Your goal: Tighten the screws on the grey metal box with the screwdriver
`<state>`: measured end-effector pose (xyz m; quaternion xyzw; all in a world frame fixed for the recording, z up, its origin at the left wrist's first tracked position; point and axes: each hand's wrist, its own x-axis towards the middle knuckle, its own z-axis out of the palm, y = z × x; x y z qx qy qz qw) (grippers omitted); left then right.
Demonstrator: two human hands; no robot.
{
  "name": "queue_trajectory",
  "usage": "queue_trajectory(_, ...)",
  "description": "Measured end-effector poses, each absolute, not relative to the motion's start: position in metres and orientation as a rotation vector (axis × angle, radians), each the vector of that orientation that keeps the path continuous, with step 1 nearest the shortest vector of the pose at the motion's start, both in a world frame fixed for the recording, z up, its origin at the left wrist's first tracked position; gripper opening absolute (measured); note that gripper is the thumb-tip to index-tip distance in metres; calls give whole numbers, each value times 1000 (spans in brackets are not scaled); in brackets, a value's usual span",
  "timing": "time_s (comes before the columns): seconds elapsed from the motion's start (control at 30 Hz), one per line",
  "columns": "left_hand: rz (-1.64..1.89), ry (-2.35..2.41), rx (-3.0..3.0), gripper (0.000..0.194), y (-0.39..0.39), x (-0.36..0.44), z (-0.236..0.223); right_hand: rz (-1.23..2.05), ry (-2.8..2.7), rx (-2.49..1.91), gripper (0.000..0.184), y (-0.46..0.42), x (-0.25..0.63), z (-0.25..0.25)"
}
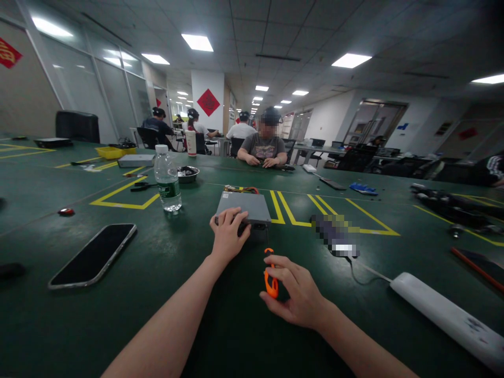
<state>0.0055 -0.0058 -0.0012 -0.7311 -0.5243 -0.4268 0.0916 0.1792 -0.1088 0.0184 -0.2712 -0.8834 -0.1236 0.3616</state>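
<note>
Centrally, a grey power supply unit is lying on the green table, its coloured wires emerging at the far edge. The left hand is clasping its near left part between bent fingers and thumb. The right hand is pinching an orange-handled screwdriver just nearer, its shaft pointing towards the unit's near right corner; contact is too fine to tell. Further left, a water bottle is standing and a smartphone is lying, while a power strip is resting at right and a person is sitting opposite
</note>
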Motion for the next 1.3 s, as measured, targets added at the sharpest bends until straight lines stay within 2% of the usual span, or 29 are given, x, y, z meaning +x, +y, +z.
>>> queue_trajectory(0.23,-1270,-1558,-2170,29,-7,6,-1,-230,-2344,-645,29,-109,173,16)
queue_trajectory(1.3,-1271,-1566,-2177,30,-7,5,0,-256,-2435,-689,28,-108,166,15)
